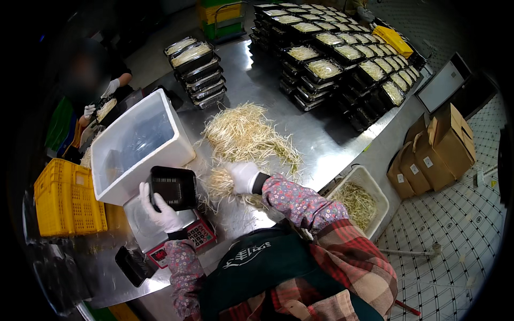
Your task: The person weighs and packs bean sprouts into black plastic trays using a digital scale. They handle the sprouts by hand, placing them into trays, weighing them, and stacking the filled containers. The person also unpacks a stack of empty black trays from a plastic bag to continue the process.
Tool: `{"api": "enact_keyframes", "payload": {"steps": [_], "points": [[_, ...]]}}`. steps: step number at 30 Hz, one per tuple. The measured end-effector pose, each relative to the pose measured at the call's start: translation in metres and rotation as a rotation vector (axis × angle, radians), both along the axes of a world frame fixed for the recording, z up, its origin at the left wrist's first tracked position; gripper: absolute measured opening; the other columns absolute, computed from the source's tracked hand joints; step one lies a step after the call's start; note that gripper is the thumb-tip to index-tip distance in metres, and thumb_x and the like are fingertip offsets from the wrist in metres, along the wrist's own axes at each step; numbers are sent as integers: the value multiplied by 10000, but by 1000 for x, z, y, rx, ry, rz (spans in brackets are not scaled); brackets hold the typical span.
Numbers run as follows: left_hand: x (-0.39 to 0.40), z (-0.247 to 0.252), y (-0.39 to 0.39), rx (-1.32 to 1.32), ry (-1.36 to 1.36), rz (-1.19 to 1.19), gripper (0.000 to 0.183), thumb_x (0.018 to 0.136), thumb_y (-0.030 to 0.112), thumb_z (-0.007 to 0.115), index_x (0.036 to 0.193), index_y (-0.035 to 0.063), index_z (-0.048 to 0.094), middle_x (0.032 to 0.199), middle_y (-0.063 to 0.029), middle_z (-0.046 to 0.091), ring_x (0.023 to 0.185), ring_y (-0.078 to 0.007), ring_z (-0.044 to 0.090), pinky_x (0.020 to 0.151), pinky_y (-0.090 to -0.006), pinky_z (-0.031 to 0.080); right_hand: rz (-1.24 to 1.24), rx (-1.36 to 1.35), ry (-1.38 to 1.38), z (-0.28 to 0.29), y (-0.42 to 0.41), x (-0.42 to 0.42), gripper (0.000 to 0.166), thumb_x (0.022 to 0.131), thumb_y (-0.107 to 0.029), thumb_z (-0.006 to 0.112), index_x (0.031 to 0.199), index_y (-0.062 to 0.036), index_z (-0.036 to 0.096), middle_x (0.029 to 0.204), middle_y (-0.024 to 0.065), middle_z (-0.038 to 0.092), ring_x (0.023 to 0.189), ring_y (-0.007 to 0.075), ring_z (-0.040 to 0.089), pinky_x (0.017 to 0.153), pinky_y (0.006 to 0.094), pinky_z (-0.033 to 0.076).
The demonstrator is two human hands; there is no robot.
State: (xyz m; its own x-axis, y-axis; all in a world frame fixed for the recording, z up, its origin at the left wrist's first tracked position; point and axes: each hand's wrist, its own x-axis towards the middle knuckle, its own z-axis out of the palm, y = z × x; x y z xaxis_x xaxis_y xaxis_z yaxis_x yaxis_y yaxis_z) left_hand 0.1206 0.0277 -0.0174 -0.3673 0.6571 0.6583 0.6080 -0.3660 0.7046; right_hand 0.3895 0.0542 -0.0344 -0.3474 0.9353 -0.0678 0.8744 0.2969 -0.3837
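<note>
My left hand (pixel 162 212), in a white glove, grips the near side of a black plastic tray (pixel 175 188) with nothing in it. The tray is tilted above the metal plate of a digital scale (pixel 140 224) with a red keypad. My right hand (pixel 243 177), gloved too, is closed around a clump of bean sprouts (pixel 220 182) on the steel table. Just beyond it spreads a larger heap of bean sprouts (pixel 245 130). A second black tray (pixel 134 265) lies tipped beside the scale.
Left stand a white foam box (pixel 138 140) and a yellow crate (pixel 68 200). Filled trays are stacked at the back (pixel 198 76) and far right (pixel 321 72). A white basket (pixel 383 204) of sprouts sits off the right edge, near cardboard boxes (pixel 437 156). A co-worker's gloved hand (pixel 111 88) shows far left.
</note>
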Motion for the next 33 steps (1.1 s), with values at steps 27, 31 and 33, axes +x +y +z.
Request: {"api": "enact_keyframes", "payload": {"steps": [27,31,33], "points": [[-88,-47,-58,-611,708,-95,650,963,293,493,1518,52,257,1519,-158,364,1357,-344,401,1108,-501,309,798,-181,378,6,44,-181,987,619,-301,845,1434,-2,374,1355,249,494,1271,403,462,1093,412,357],[-105,-43,-65,-509,269,-321,635,945,130,534,1519,55,272,1538,-177,331,1432,-323,306,1165,-417,241,730,-177,496,37,63,-127,759,730,-231,803,1385,-34,476,1339,175,542,1261,305,503,1092,387,385],[-126,-39,-61,-448,-47,-388,632,931,72,541,1510,44,290,1535,-182,330,1442,-322,282,1173,-396,223,578,-172,542,38,72,-95,754,725,-304,813,1354,-20,508,1349,178,539,1270,323,500,1074,389,405]]}}
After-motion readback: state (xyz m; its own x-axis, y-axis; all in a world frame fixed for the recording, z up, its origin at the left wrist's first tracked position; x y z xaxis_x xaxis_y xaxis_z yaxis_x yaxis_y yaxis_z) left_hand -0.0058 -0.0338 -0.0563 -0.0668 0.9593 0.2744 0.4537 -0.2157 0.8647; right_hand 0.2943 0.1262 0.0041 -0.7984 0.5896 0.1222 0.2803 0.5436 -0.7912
